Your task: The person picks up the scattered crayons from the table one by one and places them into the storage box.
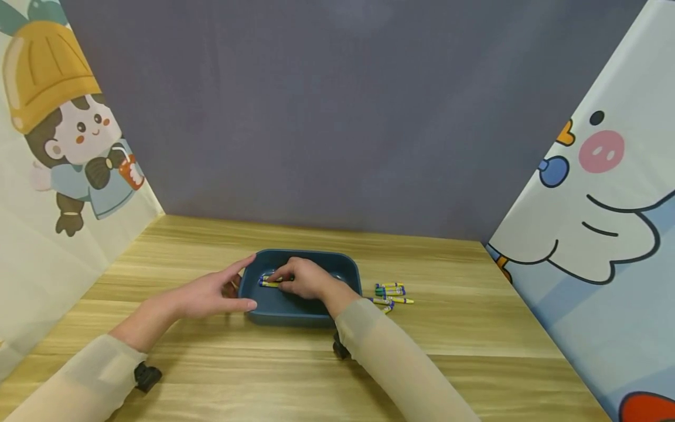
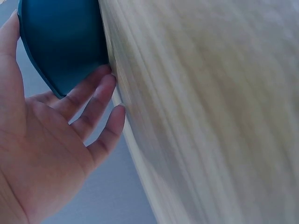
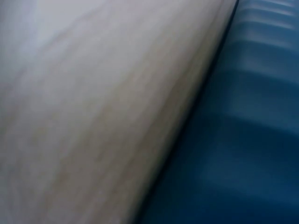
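Note:
In the head view a dark blue rectangular box [image 1: 303,319] stands on the wooden table. My left hand [image 1: 213,293] spans its left end, thumb at the near corner and forefinger at the far one. The left wrist view shows that hand [image 2: 51,135] with loosely extended fingers touching the box end [image 2: 63,42], palm away from it. Inside the box my right hand [image 1: 306,278] has curled fingers and pinches a yellow-and-blue crayon [image 1: 269,284] among a few lying at the left end. Its fingertips partly hide them. Only the box wall [image 3: 243,140] appears in the right wrist view, without the hand.
Several more crayons [image 1: 390,291], yellow and green with blue bands, lie loose on the table [image 1: 253,363] just right of the box. A grey panel [image 1: 316,117] rises behind the table. Cartoon-printed panels [image 1: 596,223] flank both sides.

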Available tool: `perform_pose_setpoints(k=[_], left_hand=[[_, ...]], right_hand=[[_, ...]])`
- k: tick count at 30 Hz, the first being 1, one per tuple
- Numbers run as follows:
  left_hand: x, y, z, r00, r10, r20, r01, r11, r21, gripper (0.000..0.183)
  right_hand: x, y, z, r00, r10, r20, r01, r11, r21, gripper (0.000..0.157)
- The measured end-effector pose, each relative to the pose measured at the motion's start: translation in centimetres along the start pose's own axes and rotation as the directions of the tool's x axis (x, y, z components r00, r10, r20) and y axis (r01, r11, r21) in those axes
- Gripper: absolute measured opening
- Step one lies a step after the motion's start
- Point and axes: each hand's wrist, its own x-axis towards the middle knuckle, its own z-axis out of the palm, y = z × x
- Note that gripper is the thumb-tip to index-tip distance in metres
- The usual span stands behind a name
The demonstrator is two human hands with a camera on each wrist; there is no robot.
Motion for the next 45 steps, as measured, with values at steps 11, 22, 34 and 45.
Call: perform_pose_setpoints(k=[11, 22, 34, 45], left_hand=[[-0.1, 0.0, -0.1, 1.0, 0.007, 0.0, -0.007, 1.0, 0.013, 0.106], [0.0, -0.4, -0.1, 1.0, 0.002, -0.007, -0.001, 0.999, 0.038, 0.105], [0.1, -0.1, 0.0, 1.0, 0.015, -0.021, -0.015, 1.0, 0.016, 0.109], [0.1, -0.1, 0.0, 1.0, -0.002, -0.021, 0.003, 1.0, 0.027, 0.109]], right_hand=[[0.1, 0.1, 0.0, 1.0, 0.002, -0.01, -0.002, 1.0, 0.024, 0.03], [0.0, 0.2, -0.7, 0.996, -0.038, -0.078, 0.047, 0.993, 0.11, 0.028], [-5.1, 1.3, -5.7, 0.957, -0.081, -0.279, 0.17, 0.935, 0.31, 0.028], [-14.1, 7.2, -8.9, 0.935, 0.063, -0.35, 0.074, 0.929, 0.364, 0.028]])
